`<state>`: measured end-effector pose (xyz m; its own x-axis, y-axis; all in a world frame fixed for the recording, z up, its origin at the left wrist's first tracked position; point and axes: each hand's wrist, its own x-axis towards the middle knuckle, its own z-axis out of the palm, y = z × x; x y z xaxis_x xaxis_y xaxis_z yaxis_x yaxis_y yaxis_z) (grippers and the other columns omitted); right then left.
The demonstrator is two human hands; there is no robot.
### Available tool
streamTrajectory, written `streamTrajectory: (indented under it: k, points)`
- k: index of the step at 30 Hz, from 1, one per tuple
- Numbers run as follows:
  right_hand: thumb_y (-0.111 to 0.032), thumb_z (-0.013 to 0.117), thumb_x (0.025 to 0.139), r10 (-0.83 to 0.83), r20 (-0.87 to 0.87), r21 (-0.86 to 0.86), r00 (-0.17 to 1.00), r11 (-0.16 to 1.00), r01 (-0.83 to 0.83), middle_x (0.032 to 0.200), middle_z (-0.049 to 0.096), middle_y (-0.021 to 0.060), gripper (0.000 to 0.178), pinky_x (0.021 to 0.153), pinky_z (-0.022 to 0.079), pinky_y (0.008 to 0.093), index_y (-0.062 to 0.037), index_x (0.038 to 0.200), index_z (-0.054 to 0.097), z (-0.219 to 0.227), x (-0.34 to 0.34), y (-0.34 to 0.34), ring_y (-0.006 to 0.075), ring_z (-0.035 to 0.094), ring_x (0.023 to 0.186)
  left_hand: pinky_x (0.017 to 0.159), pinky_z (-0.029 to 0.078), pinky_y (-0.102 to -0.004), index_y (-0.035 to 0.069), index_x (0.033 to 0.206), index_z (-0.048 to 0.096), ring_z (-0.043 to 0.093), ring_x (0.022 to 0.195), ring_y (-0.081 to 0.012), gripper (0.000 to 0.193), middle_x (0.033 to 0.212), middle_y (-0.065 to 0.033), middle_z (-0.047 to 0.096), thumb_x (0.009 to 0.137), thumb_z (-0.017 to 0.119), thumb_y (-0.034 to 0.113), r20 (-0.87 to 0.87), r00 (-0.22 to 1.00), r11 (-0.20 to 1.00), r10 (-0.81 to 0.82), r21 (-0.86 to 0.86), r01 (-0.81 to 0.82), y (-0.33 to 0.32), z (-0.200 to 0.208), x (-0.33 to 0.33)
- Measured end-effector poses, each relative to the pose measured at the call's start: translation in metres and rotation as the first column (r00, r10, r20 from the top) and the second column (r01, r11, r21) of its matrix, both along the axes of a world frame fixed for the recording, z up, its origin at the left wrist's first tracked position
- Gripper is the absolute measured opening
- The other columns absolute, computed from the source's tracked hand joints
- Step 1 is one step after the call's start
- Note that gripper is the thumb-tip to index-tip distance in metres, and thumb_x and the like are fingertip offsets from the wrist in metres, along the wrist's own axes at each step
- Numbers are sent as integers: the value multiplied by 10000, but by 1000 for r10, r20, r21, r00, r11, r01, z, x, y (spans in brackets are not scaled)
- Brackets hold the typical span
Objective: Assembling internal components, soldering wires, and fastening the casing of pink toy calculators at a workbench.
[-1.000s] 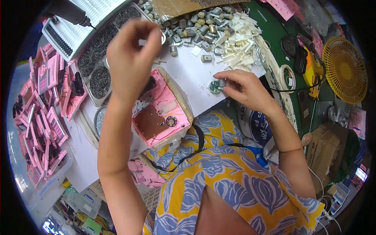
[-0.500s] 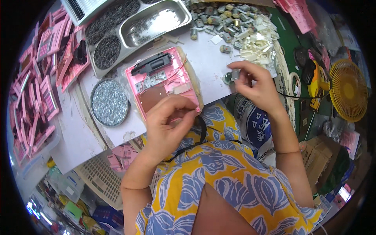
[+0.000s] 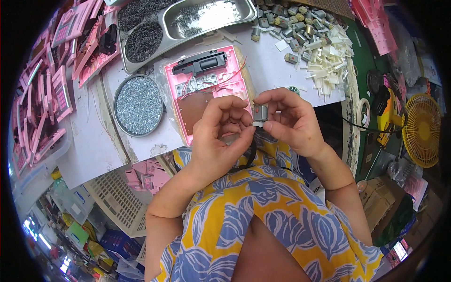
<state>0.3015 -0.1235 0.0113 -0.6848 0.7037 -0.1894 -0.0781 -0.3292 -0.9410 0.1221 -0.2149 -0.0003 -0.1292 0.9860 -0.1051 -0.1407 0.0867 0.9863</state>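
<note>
1. Right hand (image 3: 293, 123) pinches a small grey motor (image 3: 260, 113) between thumb and fingers, grip tight around its body.
2. Left hand (image 3: 221, 136) meets it from the other side, fingertips (image 3: 244, 123) touching the motor's lower end; grip narrow, closed on it.
3. Motor sits just below the pink housing (image 3: 206, 91), above the person's lap.
4. Pink housing lies open on the desk (image 3: 277, 70), black part at its top edge, red wires across it.
5. Left of the housing: round tin of screws (image 3: 139, 104).
6. Above the housing: metal tray (image 3: 206, 19).
7. Right of the housing: pile of white plastic parts (image 3: 329, 66), loose motors beyond.
</note>
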Motion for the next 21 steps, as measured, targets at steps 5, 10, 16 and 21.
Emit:
streamTrajectory:
  k: [5, 10, 16, 21]
  points:
    - [15, 758, 813, -49, 150, 577, 988, 816, -47, 957, 667, 41, 418, 697, 524, 254, -16, 1216, 650, -4, 1, -5, 132, 611, 778, 819, 580, -264, -6, 1236, 528, 672, 966, -131, 428, 1076, -88, 647, 856, 710, -86, -47, 998, 993, 49, 110, -43, -3, -2, -1]
    - [20, 799, 748, -50, 131, 757, 990, 650, -67, 966, 696, 95, 457, 677, 537, 303, -31, 1183, 670, -4, 2, 0, 222, 640, 769, 884, 574, -290, -10, 1223, 513, 663, 1028, -162, 395, 1122, -102, 633, 880, 684, -103, -150, 988, 983, 38, 183, -10, -7, -1, -4]
    - [-8, 827, 729, -71, 203, 767, 977, 632, -113, 933, 697, 97, 427, 670, 530, 343, -27, 1134, 692, 15, -6, 7, 261, 643, 779, 771, 593, -320, -26, 1110, 605, 711, 882, -216, 327, 983, -128, 683, 820, 737, -96, -324, 937, 944, 133, 330, -20, -6, 1, -7]
    - [-24, 837, 695, 43, 168, 880, 985, 444, -169, 933, 700, 96, 401, 670, 535, 352, -31, 1075, 713, 15, -3, 19, 269, 654, 778, 688, 558, -345, -8, 1012, 641, 700, 801, -277, 294, 887, -136, 696, 762, 767, -97, -387, 891, 856, 239, 518, -4, -1, 0, -11]
